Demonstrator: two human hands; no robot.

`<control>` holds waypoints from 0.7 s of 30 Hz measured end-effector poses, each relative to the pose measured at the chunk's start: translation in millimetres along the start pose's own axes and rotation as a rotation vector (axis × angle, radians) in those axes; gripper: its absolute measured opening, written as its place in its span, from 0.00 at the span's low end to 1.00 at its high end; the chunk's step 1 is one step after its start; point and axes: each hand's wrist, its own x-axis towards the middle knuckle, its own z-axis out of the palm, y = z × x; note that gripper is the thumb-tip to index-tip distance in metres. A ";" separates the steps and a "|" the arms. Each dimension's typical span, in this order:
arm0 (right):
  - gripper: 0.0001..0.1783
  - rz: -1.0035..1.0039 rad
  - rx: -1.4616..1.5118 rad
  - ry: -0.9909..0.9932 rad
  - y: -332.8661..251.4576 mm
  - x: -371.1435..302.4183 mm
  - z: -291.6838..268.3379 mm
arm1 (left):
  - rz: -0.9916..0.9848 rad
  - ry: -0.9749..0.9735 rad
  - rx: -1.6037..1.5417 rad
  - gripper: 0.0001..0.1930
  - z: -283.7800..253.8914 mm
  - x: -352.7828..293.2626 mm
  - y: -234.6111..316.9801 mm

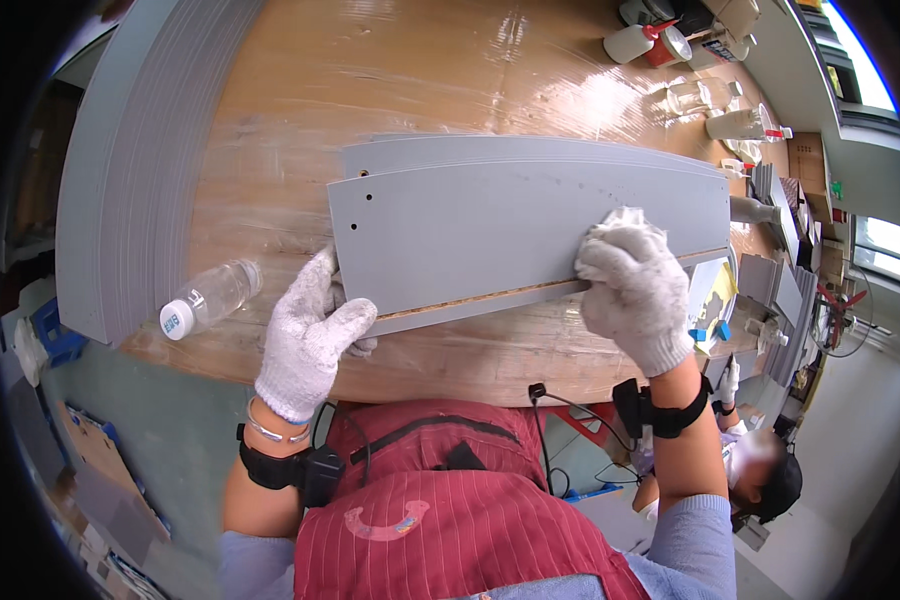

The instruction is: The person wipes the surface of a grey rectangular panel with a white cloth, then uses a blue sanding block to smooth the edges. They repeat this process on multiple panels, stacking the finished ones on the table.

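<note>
A long grey panel [470, 235] lies tilted before me, with dark holes near its left end and a raw brown groove along its near edge. Another grey panel [450, 148] shows beneath its far edge. My left hand [310, 335], in a white knitted glove, is closed round the near left corner, thumb on top and other fingers partly hidden below. My right hand [638, 290], gloved alike, presses a bunched white cloth [626, 217] onto the panel's face toward the right, close to the near edge. Small dark marks dot the surface left of the cloth.
On the film-covered table [290, 120], a tall stack of grey panels [150, 150] stands at left, beside a clear bottle [220, 295] lying down. Several bottles [705, 95] line the far right. A co-worker [760, 470] is at lower right. Cables [540, 420] hang by the near edge.
</note>
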 end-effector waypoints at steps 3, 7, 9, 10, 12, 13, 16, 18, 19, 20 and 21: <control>0.11 0.138 0.037 0.050 19.9 -1.2 -2.5 | -0.015 -0.024 0.004 0.33 -1.9 1.1 -0.9; 0.11 -0.040 0.055 0.115 -62.1 50.4 38.5 | -0.009 -0.041 -0.015 0.34 -4.2 4.0 -1.7; 0.12 -0.102 0.126 0.078 -84.0 62.8 42.2 | 0.024 -0.046 0.006 0.33 -4.9 4.5 -2.8; 0.13 -0.110 0.173 0.063 -84.5 64.2 41.8 | 0.053 -0.050 0.026 0.33 -4.8 6.6 -6.7; 0.09 -0.082 0.249 0.187 -70.0 63.9 48.2 | 0.061 -0.059 0.021 0.33 -9.4 4.8 -6.6; 0.06 0.090 0.188 0.204 -50.7 59.4 42.7 | 0.041 -0.057 -0.007 0.33 -8.9 2.4 -4.5; 0.04 0.354 -0.010 0.101 -0.7 44.8 31.2 | 0.022 -0.073 -0.065 0.34 -7.4 1.2 -3.4; 0.03 0.265 -0.014 0.103 -48.6 64.1 40.7 | 0.004 -0.092 -0.081 0.34 -8.1 3.6 -6.5; 0.06 0.151 0.012 0.160 -74.7 72.6 54.1 | 0.013 -0.089 -0.067 0.34 -6.7 4.2 -4.3; 0.07 0.082 0.053 0.127 -104.9 82.6 62.9 | 0.054 -0.099 -0.012 0.35 -9.8 7.3 -9.9; 0.08 0.008 0.045 0.059 -131.5 92.2 61.7 | 0.095 -0.110 0.042 0.35 -13.5 10.1 -18.4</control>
